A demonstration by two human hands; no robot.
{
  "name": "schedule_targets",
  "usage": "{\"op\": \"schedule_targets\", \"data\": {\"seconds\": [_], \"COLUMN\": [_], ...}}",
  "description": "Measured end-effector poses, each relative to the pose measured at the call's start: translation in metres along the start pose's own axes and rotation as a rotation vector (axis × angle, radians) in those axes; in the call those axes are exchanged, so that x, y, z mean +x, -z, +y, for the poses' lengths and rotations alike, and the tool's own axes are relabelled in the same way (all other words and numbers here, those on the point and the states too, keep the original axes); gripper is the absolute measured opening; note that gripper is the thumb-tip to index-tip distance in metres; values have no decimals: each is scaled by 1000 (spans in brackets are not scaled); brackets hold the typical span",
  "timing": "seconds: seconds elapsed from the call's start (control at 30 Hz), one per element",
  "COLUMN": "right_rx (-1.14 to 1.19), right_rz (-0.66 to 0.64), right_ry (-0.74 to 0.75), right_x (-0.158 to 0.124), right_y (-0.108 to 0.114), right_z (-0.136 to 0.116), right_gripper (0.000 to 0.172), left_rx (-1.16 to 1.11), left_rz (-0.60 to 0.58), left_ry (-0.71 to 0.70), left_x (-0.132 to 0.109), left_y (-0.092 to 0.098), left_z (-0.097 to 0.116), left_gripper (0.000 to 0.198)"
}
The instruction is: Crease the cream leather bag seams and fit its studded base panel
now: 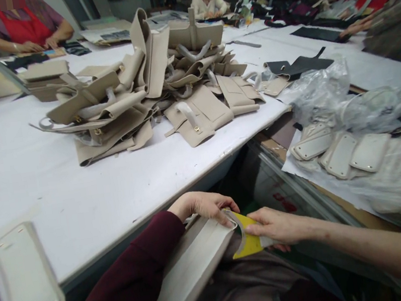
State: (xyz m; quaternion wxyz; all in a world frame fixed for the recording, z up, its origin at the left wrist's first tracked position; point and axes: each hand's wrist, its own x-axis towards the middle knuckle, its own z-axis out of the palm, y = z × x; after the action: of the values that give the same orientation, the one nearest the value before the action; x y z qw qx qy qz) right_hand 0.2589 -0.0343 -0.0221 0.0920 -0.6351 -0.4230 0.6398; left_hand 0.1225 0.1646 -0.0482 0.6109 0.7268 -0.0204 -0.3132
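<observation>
Over my lap lies a long off-white bag piece of leather-like material, slanting up to the right. My left hand grips its upper end, with the thumb on the front and the fingers curled over the edge. My right hand is closed around a yellow scraper-like tool with a grey, inward-curved edge. That curved edge is close to the end of the bag piece, beside my left fingertips; whether they touch I cannot tell.
On the white table sits a large heap of beige bag pieces. A pale panel with eyelets lies at the left edge. Several similar panels and clear plastic bags are at the right. Other people work around the table.
</observation>
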Motion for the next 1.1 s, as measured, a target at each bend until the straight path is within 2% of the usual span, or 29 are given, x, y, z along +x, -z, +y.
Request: {"op": "schedule_targets", "data": {"seconds": [0.2,0.4,0.73,0.87,1.1], "right_rx": [36,172,286,346,480], "right_rz": [27,5,-23,-49,50], "right_ry": [-18,-2,-153,-144,-155], "right_x": [4,8,5,8,15], "right_y": [-4,-13,-22,-24,-45], "right_z": [-4,-3,-21,-17,-4], "right_gripper": [34,34,39,42,46], "left_rx": [28,42,83,83,-15], "left_rz": [6,16,46,36,39], "left_ry": [7,27,18,14,8], "left_x": [0,0,-2,-3,-3], "left_y": [1,2,4,5,4], "left_z": [3,3,2,3,2], "left_gripper": [72,77,84,86,97]}}
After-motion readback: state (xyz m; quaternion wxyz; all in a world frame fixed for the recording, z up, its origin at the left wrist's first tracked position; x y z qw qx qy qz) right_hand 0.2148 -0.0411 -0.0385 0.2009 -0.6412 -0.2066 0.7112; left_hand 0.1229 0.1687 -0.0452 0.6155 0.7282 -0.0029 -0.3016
